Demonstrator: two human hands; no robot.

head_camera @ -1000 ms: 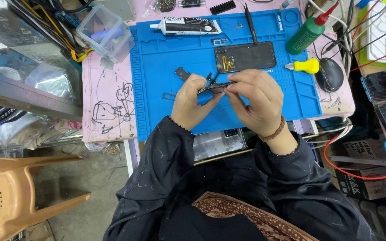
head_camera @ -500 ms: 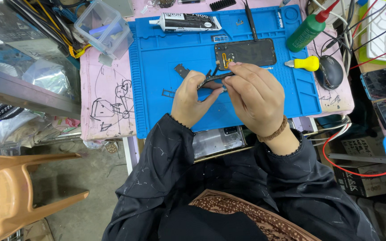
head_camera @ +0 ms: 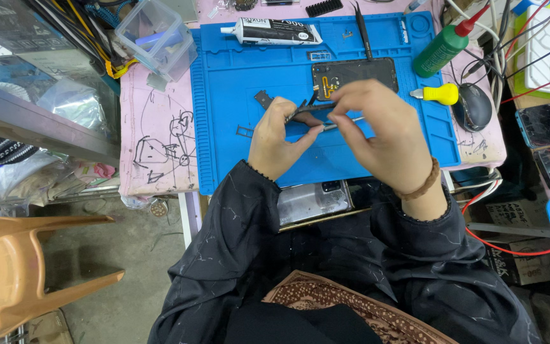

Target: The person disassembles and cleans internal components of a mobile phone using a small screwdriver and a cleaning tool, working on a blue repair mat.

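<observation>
- We are holding a small dark phone part (head_camera: 305,112) up over the blue mat (head_camera: 237,76), between our two hands.
- Our left hand (head_camera: 276,141) is pinching the part, with its fingers (head_camera: 310,132) closed tight around it.
- Our right hand (head_camera: 383,137) is holding thin metal tweezers (head_camera: 342,123), fingers closed on them, with the tip touching the part.
- We are thinking this is the step where we are picking or fitting a tiny bit on the part; the bit itself is too small to see.
- The open phone (head_camera: 354,73) is lying on the mat just behind our hands.
- A glue tube (head_camera: 270,31), a green bottle (head_camera: 444,48) and a yellow-handled tool (head_camera: 437,94) are lying near it.
- The next move is calling for a steady left hand and a very gentle push with the tweezers, so nothing is slipping off onto the bench (head_camera: 157,143).
</observation>
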